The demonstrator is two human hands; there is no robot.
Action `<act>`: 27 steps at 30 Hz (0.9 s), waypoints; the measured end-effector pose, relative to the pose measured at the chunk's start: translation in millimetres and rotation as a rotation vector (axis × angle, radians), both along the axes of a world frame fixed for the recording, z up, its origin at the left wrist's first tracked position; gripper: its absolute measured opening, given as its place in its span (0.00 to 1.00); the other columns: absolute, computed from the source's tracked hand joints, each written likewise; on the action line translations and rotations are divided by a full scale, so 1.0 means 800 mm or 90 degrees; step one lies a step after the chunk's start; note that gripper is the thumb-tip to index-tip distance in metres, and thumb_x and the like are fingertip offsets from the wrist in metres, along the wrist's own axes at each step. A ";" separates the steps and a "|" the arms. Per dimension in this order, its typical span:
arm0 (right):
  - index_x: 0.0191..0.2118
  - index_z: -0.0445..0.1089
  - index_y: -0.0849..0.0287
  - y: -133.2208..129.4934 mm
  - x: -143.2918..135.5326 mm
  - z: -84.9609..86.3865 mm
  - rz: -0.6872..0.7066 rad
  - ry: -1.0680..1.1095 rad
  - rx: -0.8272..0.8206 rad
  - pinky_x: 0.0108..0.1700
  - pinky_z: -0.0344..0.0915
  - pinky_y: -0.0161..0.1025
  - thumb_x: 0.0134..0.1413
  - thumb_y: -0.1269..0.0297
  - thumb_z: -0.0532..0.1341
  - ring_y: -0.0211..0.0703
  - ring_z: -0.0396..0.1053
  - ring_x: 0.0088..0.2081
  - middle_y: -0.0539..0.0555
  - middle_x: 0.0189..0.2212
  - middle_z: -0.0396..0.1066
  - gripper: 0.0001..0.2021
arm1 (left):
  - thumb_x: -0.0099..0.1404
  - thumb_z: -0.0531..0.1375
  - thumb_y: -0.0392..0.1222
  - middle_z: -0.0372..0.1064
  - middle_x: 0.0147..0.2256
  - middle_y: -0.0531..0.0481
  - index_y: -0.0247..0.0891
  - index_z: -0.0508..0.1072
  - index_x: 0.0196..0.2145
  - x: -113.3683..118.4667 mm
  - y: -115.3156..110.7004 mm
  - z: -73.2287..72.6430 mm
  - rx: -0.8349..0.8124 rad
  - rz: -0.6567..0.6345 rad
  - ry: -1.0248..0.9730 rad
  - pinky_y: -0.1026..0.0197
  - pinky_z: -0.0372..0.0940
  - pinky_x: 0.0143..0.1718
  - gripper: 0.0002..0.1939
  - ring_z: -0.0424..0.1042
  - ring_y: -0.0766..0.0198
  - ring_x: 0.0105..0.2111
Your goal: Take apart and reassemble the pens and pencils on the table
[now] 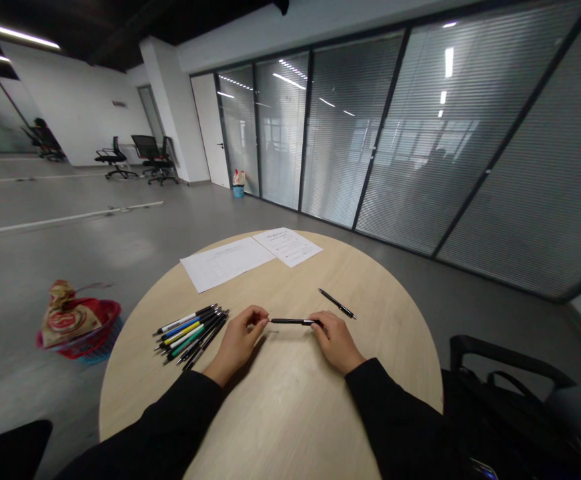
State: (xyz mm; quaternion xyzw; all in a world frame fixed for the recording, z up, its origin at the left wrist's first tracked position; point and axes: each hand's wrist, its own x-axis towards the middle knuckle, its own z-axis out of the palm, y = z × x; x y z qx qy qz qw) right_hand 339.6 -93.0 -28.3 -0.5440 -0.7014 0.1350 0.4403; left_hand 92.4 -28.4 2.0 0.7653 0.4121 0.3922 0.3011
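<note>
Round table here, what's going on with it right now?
Someone at the round table has a black pen stretched sideways between two hands. The right hand grips one end, and the left hand has its fingertips pinched at the other. A second pen lies just beyond the right hand. A bunch of assorted pens lies left of the left hand, and two printed sheets lie near the far edge.

Only illegible print on papers (227, 262) and bag (73, 316).
</note>
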 end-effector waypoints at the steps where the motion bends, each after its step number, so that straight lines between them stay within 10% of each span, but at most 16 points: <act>1: 0.41 0.74 0.57 0.000 0.000 0.000 -0.002 -0.001 0.000 0.47 0.66 0.45 0.63 0.69 0.56 0.48 0.71 0.42 0.57 0.38 0.76 0.09 | 0.65 0.58 0.46 0.75 0.33 0.49 0.38 0.73 0.35 0.000 0.000 0.000 0.001 0.000 0.000 0.59 0.66 0.39 0.09 0.73 0.60 0.34; 27: 0.40 0.74 0.58 -0.003 -0.003 0.004 0.019 -0.010 -0.015 0.48 0.64 0.43 0.62 0.72 0.57 0.47 0.71 0.42 0.56 0.38 0.76 0.08 | 0.65 0.58 0.49 0.74 0.33 0.49 0.38 0.72 0.36 0.000 0.001 -0.003 -0.010 0.019 -0.005 0.59 0.65 0.38 0.11 0.73 0.59 0.34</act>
